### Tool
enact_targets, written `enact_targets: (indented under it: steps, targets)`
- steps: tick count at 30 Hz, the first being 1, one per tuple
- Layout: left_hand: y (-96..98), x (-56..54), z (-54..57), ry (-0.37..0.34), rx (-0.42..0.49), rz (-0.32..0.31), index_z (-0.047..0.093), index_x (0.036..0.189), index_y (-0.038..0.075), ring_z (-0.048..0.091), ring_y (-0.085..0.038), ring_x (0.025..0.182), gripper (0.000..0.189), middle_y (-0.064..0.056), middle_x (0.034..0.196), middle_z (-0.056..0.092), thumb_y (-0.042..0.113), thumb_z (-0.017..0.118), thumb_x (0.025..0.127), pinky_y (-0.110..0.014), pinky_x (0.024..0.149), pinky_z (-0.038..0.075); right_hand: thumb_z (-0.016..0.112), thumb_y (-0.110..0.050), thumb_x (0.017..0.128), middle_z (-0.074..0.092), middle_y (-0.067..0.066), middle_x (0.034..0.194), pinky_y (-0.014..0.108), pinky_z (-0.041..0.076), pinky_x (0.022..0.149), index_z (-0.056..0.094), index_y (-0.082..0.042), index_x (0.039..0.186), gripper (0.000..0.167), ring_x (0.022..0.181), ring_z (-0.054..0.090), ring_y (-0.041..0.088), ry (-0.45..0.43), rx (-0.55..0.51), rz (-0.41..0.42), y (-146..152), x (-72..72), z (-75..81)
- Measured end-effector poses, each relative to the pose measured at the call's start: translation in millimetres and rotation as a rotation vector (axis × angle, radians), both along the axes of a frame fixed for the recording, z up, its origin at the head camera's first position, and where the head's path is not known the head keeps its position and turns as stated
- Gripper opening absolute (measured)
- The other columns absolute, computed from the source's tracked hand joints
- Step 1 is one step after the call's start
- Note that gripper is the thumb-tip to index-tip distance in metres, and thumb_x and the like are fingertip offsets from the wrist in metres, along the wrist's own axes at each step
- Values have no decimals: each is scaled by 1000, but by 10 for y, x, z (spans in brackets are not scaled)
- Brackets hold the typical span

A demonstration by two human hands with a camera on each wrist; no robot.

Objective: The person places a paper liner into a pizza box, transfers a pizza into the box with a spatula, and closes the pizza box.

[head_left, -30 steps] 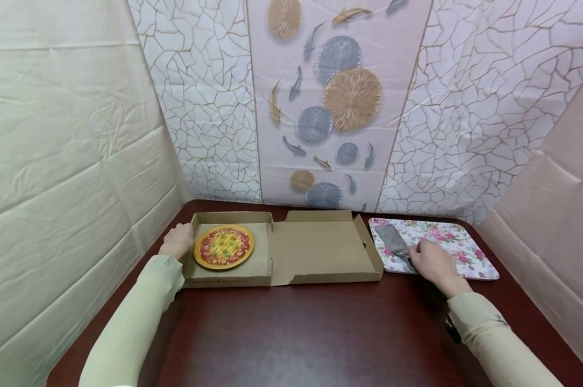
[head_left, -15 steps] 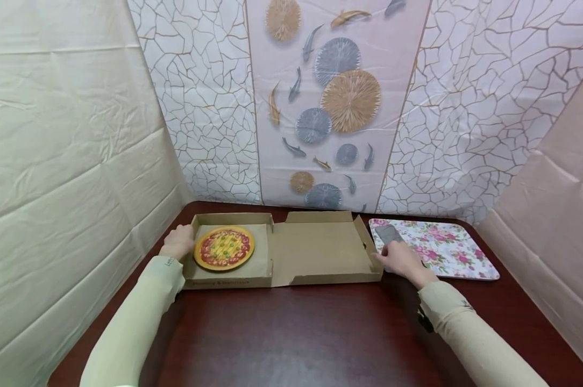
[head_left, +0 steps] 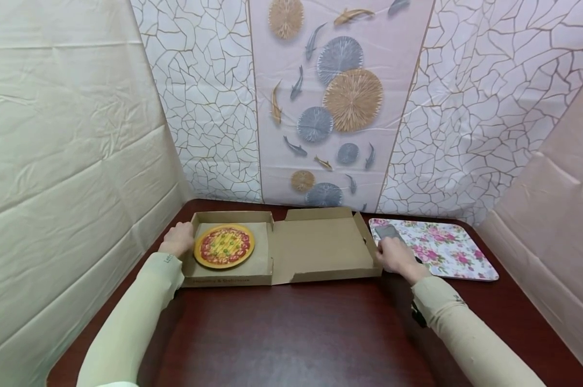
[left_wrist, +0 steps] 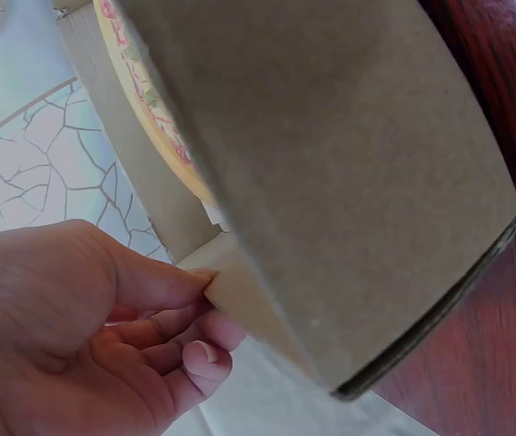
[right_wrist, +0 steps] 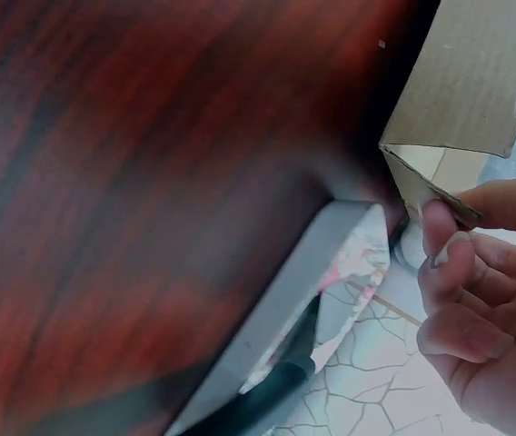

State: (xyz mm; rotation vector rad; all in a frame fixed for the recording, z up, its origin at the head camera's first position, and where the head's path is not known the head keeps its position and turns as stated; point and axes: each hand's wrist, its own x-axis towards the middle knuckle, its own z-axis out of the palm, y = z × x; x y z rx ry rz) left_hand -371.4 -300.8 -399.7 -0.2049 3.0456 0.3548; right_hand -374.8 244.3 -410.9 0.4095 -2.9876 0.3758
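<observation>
An open cardboard pizza box (head_left: 227, 281) lies at the back of the table, with a round toy-like pizza (head_left: 224, 246) in its left half. Its lid (head_left: 320, 247) is spread out to the right. My left hand (head_left: 177, 241) pinches the box's left wall between thumb and fingers, as the left wrist view shows. At the lid's right end, my right hand (head_left: 397, 256) pinches the side flap (right_wrist: 426, 186) with thumb and index finger. Just behind that hand, a grey pizza server (head_left: 387, 231) rests on the floral tray (head_left: 461, 252); its black handle (right_wrist: 272, 395) shows in the right wrist view.
The dark red table (head_left: 282, 333) extends in front of the box. Patterned cloth (head_left: 214, 134) hangs behind it, and pale cloth walls (head_left: 78, 161) stand at both sides. The tray sits close to the lid's right edge.
My right hand has let go of the pizza server, moved left and taken hold of the lid's flap. The lid's right end is slightly higher. The left hand has stayed put.
</observation>
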Motion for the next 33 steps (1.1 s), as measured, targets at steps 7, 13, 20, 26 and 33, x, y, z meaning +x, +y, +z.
enact_targets:
  steps: [7, 13, 20, 26, 33]
  targets:
    - [25, 44, -7, -30, 20, 7, 36, 140, -6, 53, -50, 113, 50, -36, 131, 47, 9, 48, 95, -57, 86, 49, 51, -3, 80, 44, 3, 53, 30, 32, 44, 44, -13, 54, 29, 50, 43, 18, 105, -7, 23, -5, -31, 136]
    - [49, 46, 43, -81, 21, -2, 48, 130, -1, 63, -38, 87, 40, -30, 112, 59, 10, 52, 92, -43, 61, 52, 49, 4, 75, 44, 4, 53, 28, 30, 45, 42, -12, 53, 27, 50, 40, 17, 194, -9, 50, -20, -87, 264]
    - [109, 63, 135, -187, 54, -29, 52, 80, 2, 53, -16, 46, 9, -11, 65, 53, 5, 52, 89, -26, 38, 42, 46, 8, 74, 36, 1, 51, 27, 27, 48, 47, -8, 57, 24, 50, 35, 18, 261, -35, 81, 0, -146, 394]
    - [147, 93, 181, -306, 87, -80, 38, 59, 14, 53, -11, 45, 32, -3, 54, 48, -7, 52, 80, -20, 40, 41, 46, 7, 71, 46, 7, 53, 32, 34, 47, 40, -11, 50, 27, 52, 43, 23, 274, 3, 53, 41, -213, 492]
    - [214, 159, 242, -398, 191, -166, 42, 56, 15, 63, -12, 48, 37, 0, 53, 50, -7, 55, 83, -26, 51, 52, 56, -3, 83, 65, 23, 73, 52, 48, 59, 64, -3, 65, 20, 65, 60, 39, 298, 52, 16, 107, -292, 615]
